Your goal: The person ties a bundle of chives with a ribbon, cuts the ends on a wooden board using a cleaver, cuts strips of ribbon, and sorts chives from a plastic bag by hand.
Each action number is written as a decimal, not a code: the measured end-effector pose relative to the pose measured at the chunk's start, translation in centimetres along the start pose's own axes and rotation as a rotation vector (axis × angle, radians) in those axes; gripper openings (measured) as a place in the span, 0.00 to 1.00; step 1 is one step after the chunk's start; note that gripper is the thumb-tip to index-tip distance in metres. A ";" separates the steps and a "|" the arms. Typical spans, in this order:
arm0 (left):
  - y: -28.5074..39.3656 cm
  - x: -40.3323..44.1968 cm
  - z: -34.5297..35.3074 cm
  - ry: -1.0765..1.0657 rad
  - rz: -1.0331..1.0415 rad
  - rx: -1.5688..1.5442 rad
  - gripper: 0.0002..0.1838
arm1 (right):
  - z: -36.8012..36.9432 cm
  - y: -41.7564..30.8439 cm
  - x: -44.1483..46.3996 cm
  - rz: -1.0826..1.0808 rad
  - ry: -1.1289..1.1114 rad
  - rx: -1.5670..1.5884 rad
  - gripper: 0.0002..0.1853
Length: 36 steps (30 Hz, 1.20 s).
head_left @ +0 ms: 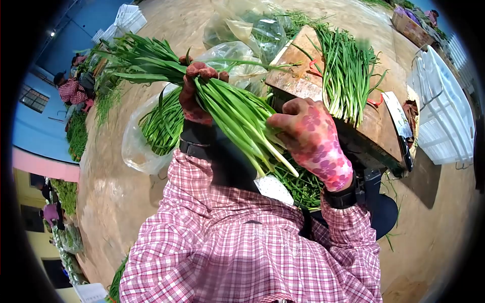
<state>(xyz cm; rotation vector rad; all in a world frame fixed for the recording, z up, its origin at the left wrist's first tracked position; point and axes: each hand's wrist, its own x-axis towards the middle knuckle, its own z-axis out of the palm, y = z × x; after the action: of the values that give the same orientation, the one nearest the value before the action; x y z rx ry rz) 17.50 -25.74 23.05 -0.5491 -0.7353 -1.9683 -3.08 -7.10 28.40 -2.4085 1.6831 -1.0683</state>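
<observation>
My left hand (196, 91), in a patterned glove, is wrapped round the middle of a bunch of long green leafy stalks (232, 113). The leaf tips point to the upper left and the pale ends to the lower right. At the pale ends is my right hand (313, 136), in a pink flowered glove, fingers bent together against the stalks; whether it grips one is hidden. Right of it, another bunch (348, 73) lies on a wooden board (384, 129), with red ties (375, 101) near it. A knife (399, 118) rests at the board's right edge.
Clear plastic bags (146, 151) with greens stand on the floor beyond my left arm. A white crate (444, 106) is at the right. Loose greens (303, 187) lie below my hands. A person (71, 91) sits at the far left, and white crates (126, 20) are stacked behind.
</observation>
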 end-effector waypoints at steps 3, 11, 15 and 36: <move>-0.1 -0.3 0.1 -0.012 -0.018 0.011 0.22 | 1.4 -0.3 0.3 -0.028 -0.024 -0.179 0.07; 2.2 -0.3 -0.4 -0.160 -0.104 -0.019 0.22 | 3.0 4.9 -7.6 0.051 -0.486 -0.323 0.02; 2.1 0.0 -0.3 -0.215 -0.124 -0.058 0.21 | 3.3 6.0 -6.3 0.201 -0.138 0.004 0.08; 0.5 -0.1 1.8 -0.242 -0.165 -0.100 0.08 | 4.4 1.7 1.9 0.013 0.084 0.347 0.09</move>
<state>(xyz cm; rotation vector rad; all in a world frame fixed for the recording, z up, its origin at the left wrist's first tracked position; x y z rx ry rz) 18.16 -24.65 24.44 -0.8196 -0.8571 -2.1226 -1.80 -10.93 25.35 -2.1588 1.3911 -1.3480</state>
